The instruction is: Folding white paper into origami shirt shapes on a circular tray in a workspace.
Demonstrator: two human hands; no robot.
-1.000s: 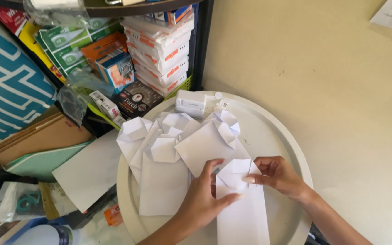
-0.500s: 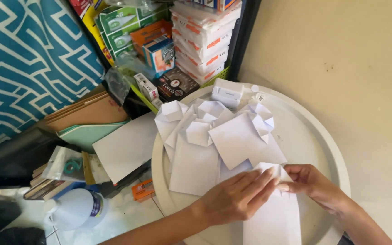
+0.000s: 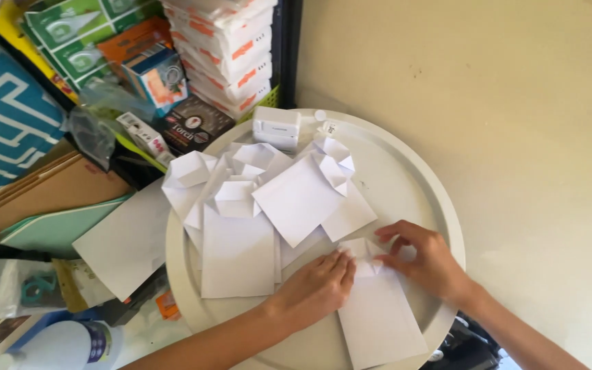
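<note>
My left hand (image 3: 316, 288) lies flat, fingers together, pressing on a white folded paper (image 3: 378, 312) at the near side of a round white tray table (image 3: 412, 171). My right hand (image 3: 423, 257) pinches the folded top corner of the same paper with its fingertips. Several other folded white papers (image 3: 296, 199) with turned-down corners are fanned out over the middle of the tray, just beyond my hands.
A small white box (image 3: 277, 128) sits at the tray's far rim. A loose white sheet (image 3: 128, 240) hangs off its left edge. Stacked packets (image 3: 224, 51), coloured boxes (image 3: 149, 68), cardboard and a green folder (image 3: 56, 223) crowd the left. A beige wall (image 3: 488, 103) is on the right.
My left hand has slid onto the paper and flattened on it while my right hand works its top corner. The camera has moved, shifting the tray in view.
</note>
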